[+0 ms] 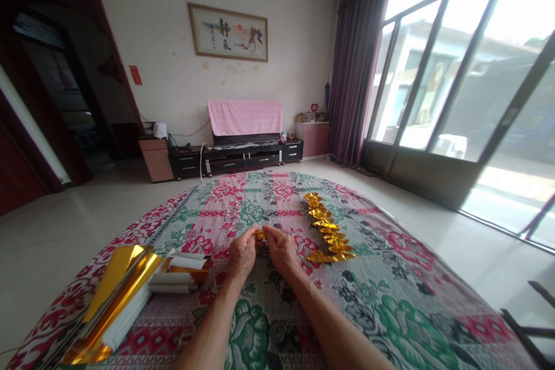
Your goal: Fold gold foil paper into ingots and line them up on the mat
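Note:
Both hands meet over the flowered cloth point(390, 295) of a round table. My left hand point(241, 254) and my right hand point(281, 250) are closed, pinching a small folded piece of gold foil paper point(260, 236) between their fingertips. To the right of my right hand lies a curved row of several finished gold foil folds point(326, 226). At the left sits a stack of gold foil sheets point(117, 295) with a few rolled foil-and-white papers point(184, 270) beside my left forearm.
Beyond the table are a tiled floor, a low dark TV cabinet point(236, 157) with a pink cloth over the screen point(245, 117), a framed picture point(228, 32), a purple curtain point(358, 63) and large glass doors point(468, 87). A dark chair edge point(531, 326) shows at lower right.

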`<state>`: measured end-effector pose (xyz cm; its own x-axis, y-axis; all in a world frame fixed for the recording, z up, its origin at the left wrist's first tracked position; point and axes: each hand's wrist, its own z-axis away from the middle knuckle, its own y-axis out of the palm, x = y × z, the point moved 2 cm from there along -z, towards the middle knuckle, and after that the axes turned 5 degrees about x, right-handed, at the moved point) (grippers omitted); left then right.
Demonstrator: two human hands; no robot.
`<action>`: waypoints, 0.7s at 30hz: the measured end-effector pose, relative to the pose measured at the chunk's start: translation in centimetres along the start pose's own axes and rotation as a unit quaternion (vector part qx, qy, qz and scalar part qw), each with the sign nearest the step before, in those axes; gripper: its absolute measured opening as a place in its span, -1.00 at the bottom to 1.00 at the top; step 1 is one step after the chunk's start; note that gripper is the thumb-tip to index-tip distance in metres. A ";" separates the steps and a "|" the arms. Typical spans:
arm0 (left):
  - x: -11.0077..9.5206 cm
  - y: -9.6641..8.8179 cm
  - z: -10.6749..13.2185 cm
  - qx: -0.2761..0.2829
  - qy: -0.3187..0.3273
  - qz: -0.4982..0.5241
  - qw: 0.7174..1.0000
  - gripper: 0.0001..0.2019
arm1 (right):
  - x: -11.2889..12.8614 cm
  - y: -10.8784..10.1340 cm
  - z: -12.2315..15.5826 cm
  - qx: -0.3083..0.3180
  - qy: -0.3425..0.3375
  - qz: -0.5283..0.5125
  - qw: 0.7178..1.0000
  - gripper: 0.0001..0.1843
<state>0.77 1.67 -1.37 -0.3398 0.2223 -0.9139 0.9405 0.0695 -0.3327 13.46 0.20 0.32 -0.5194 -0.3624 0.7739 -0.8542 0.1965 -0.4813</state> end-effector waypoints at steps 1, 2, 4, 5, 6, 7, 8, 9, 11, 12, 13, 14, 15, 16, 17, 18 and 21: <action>0.0 0.0 0.0 -0.001 0.003 0.003 1.000 -0.61 | 0.0 0.0 0.0 0.002 -0.001 0.001 1.000 -0.67; 0.0 0.0 0.0 -0.001 0.008 0.003 1.000 -0.62 | 0.0 0.0 0.0 0.000 0.001 0.002 1.000 -0.67; 0.0 0.0 0.1 0.007 0.018 -0.002 1.000 -0.63 | 0.0 -0.1 0.0 -0.011 0.005 0.001 1.000 -0.67; -0.1 0.1 0.2 0.015 0.022 -0.004 1.000 -0.63 | 0.0 -0.1 -0.1 -0.017 0.007 -0.001 1.000 -0.66; -0.1 0.1 0.2 0.024 0.023 -0.006 0.999 -0.63 | 0.0 -0.1 -0.1 -0.021 0.007 -0.004 1.000 -0.66; -0.2 0.1 0.2 0.030 0.024 -0.007 0.999 -0.63 | 0.0 -0.1 -0.1 -0.022 0.006 -0.006 1.000 -0.66; -0.2 0.1 0.3 0.031 0.024 -0.008 0.999 -0.63 | 0.0 -0.1 -0.1 -0.021 0.005 -0.009 1.000 -0.66; -0.3 0.1 0.3 0.029 0.023 -0.009 0.999 -0.63 | 0.0 -0.1 -0.1 -0.020 0.003 -0.012 1.000 -0.67; -0.3 0.1 0.2 0.013 0.017 -0.007 1.000 -0.63 | 0.0 -0.1 -0.1 -0.013 0.001 -0.014 1.000 -0.68; -0.2 0.1 0.2 0.004 0.012 -0.003 1.000 -0.63 | 0.1 -0.1 0.0 -0.007 0.001 -0.013 1.000 -0.68; -0.2 0.1 0.2 -0.002 0.006 0.001 1.000 -0.63 | 0.1 -0.1 0.0 -0.002 0.000 -0.011 1.000 -0.68; -0.2 0.0 0.2 -0.005 0.001 0.004 1.000 -0.63 | 0.2 -0.1 0.0 0.002 0.000 -0.010 1.000 -0.68; -0.2 0.1 0.2 -0.004 -0.001 0.005 1.000 -0.63 | 0.2 -0.1 0.0 0.005 0.000 -0.010 1.000 -0.68; -0.2 0.1 0.2 0.000 0.001 0.004 1.000 -0.62 | 0.2 -0.1 0.0 0.004 0.001 -0.010 1.000 -0.68; -0.2 0.1 0.2 0.007 0.004 0.001 1.000 -0.62 | 0.1 -0.1 0.0 -0.001 0.004 -0.012 1.000 -0.68; -0.3 0.1 0.3 0.016 0.008 -0.001 1.000 -0.62 | 0.1 -0.1 0.0 -0.007 0.007 -0.015 1.000 -0.68; -0.3 0.2 0.3 0.034 0.014 -0.003 0.999 -0.62 | -0.1 -0.1 0.0 -0.018 0.012 -0.016 1.000 -0.68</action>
<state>1.04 1.34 -1.20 -0.3443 0.2498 -0.9050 0.9350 0.0043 -0.3545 13.59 0.26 0.30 -0.4913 -0.3469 0.7989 -0.8707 0.2180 -0.4408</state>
